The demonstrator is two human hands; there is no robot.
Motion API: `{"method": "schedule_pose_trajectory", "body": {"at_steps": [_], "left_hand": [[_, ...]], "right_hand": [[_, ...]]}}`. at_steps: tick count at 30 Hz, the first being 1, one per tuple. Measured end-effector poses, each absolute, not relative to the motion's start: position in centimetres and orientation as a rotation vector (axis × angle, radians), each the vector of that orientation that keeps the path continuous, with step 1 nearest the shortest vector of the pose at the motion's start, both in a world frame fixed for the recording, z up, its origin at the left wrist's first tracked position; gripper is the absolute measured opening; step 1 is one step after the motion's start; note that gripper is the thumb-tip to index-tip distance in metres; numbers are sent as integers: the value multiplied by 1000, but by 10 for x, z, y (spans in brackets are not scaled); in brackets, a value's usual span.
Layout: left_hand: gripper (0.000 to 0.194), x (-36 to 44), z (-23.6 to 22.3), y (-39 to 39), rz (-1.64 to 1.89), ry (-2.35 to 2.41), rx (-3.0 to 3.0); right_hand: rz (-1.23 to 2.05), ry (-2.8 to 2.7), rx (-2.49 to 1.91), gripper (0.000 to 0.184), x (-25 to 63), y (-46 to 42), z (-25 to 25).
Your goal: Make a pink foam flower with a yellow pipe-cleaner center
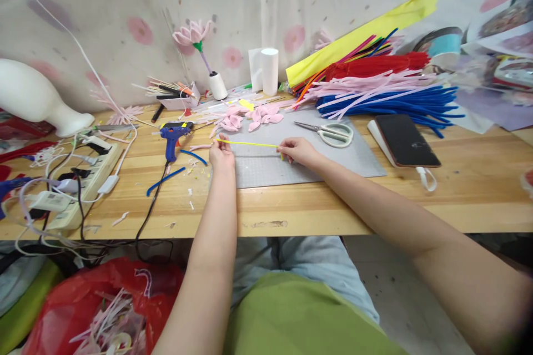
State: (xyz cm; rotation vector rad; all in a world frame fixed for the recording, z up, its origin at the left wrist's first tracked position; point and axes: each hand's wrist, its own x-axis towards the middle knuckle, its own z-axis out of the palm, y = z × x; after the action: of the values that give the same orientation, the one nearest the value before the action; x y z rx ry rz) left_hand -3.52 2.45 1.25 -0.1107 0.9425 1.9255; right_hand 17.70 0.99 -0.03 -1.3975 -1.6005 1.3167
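A thin yellow pipe cleaner point(254, 143) is stretched level between my two hands, just above the grey cutting mat point(275, 175). My left hand point(222, 153) pinches its left end, and my right hand point(297, 151) is closed on the right end, where a short bit of yellow hangs below the fingers. Several pink petal shapes point(264, 116) made of fuzzy stems lie beyond my hands. Scissors with pale handles point(335, 134) rest on the mat, past my right hand. To the left of my left hand lies a blue glue gun point(171, 138).
Blue pipe cleaners point(387, 102), with pink and red bundles, are heaped at the back right. A phone point(406, 141) lies at the right. One pink flower point(194, 36) stands in a white holder. At left is a power strip point(89, 183) with tangled cables; a red bag point(104, 299) sits below.
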Motion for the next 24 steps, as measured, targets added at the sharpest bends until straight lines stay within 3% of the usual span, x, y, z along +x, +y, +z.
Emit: {"method": "schedule_pose_trajectory", "body": {"at_steps": [7, 15, 20, 24], "left_hand": [[16, -12, 23, 37, 1889, 1006, -40], [13, 33, 9, 34, 1855, 1121, 229], [19, 45, 5, 26, 1828, 1209, 346], [20, 40, 6, 25, 1879, 1144, 332]], "right_hand": [[1769, -1181, -1129, 11, 149, 21, 10], [1679, -828, -1134, 22, 100, 23, 2], [1575, -878, -1067, 8, 89, 17, 1], [1707, -912, -982, 6, 93, 14, 0]]}}
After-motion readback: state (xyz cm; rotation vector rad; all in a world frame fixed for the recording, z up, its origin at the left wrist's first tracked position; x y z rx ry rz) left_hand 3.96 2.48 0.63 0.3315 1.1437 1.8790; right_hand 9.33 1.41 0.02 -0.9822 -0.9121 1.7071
